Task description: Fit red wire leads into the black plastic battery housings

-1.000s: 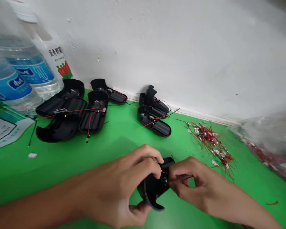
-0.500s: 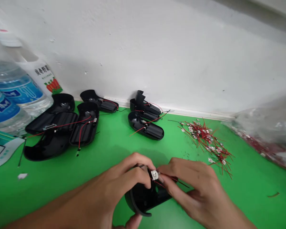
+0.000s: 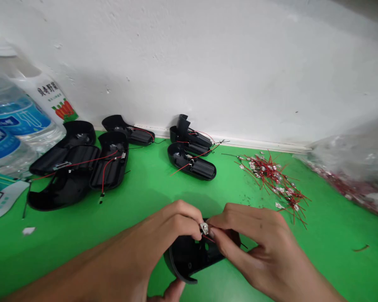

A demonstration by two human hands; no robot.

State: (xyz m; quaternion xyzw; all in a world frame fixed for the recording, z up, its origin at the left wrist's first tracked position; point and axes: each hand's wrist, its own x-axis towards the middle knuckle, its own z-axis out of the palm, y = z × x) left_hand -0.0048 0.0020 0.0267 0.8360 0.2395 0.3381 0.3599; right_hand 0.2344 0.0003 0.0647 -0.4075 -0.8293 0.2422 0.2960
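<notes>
My left hand [image 3: 164, 235] wraps around a curved black plastic casing [image 3: 189, 256], with its thumb showing below the shell. My right hand [image 3: 258, 243] pinches a small silver metal terminal [image 3: 204, 228] against the casing, between the fingertips of both hands. A thin red wire [image 3: 208, 238] runs from the terminal, and its far end is hidden by my right fingers. Most of the casing's inside is covered by my hands.
Several black casings with red wires [image 3: 110, 161] lie at the back left, and more [image 3: 192, 161] sit at the back centre. A heap of red-wired terminals [image 3: 272, 182] lies to the right on the green mat [image 3: 113, 218]. Behind are water bottles [image 3: 14, 115] and a plastic bag [image 3: 349, 172].
The silver terminal, hidden a second ago, now shows at the casing between my fingers. The casing has turned in my hands. The whole scene has shifted left in view.
</notes>
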